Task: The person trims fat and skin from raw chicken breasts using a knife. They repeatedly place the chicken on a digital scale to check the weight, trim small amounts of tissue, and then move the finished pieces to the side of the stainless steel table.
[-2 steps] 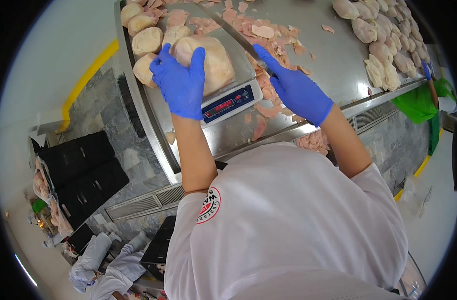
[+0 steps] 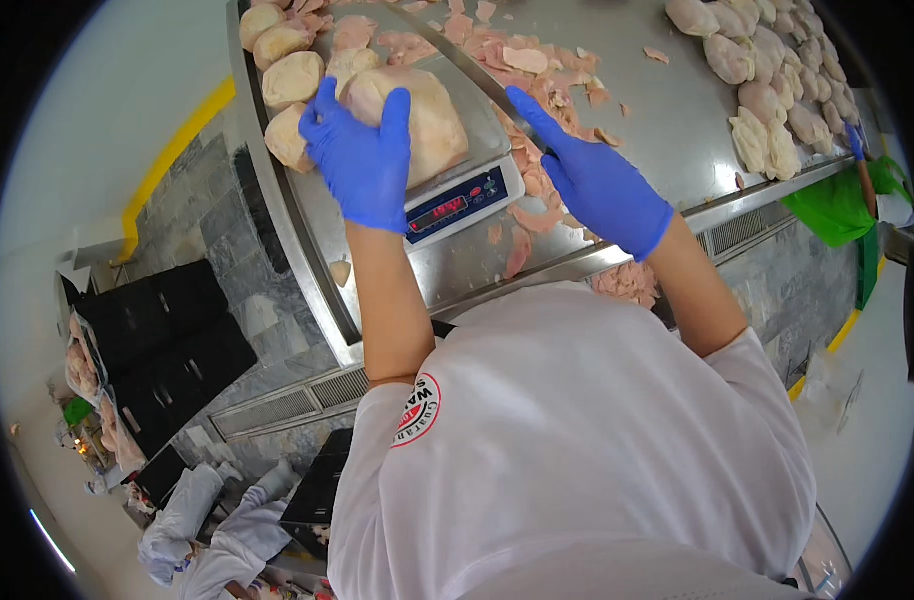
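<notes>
My left hand (image 2: 362,160), in a blue glove, lies with fingers and thumb spread against a large pale block of meat (image 2: 427,125). That block sits on a digital scale (image 2: 464,205) with a lit red display. Held in my right hand (image 2: 607,195), also blue-gloved, is a long-bladed knife (image 2: 467,65); its blade slants up and left past the block, and the handle is mostly hidden by the fingers. A smaller rounded piece of meat (image 2: 289,138) rests just left of my left fingertips.
Thin pink trimmings (image 2: 525,60) are scattered over the metal table (image 2: 647,110). Rounded meat pieces (image 2: 293,80) line its left edge, and many more (image 2: 767,75) are heaped at the far right. Near them is a co-worker's gloved hand (image 2: 855,142). Black crates (image 2: 167,340) stand at left.
My left hand has shifted very slightly upward, and my right wrist a little to the right. The knife and the meat block look the same.
</notes>
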Available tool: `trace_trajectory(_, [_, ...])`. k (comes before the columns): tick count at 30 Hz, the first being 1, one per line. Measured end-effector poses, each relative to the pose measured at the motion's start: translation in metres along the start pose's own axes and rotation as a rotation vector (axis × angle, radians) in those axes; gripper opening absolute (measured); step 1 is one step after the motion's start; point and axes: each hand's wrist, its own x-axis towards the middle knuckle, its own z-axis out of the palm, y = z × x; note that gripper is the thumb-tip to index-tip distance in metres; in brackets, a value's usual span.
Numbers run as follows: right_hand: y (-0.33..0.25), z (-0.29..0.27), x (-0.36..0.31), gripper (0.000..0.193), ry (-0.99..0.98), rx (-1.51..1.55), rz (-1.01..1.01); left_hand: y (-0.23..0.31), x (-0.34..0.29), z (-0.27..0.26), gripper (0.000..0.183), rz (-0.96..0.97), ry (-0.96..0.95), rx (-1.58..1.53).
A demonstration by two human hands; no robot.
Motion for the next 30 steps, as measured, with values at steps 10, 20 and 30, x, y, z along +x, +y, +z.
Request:
trace_trajectory(10, [-0.007,0.031,0.031,0.082,-0.046,-0.121,-0.088,0.008,0.005,0.008,0.077,-0.075,-0.126,-0.044])
trace_trajectory(20, [-0.003,0.021,0.070,0.077,-0.182,0.313,0.062,0.010,0.003,0.010,0.065,-0.138,-0.064,-0.120])
trace_trajectory(30, [0.008,0.046,0.008,0.080,-0.151,0.354,0.082,0.000,0.010,0.011,0.063,-0.022,-0.153,-0.095])
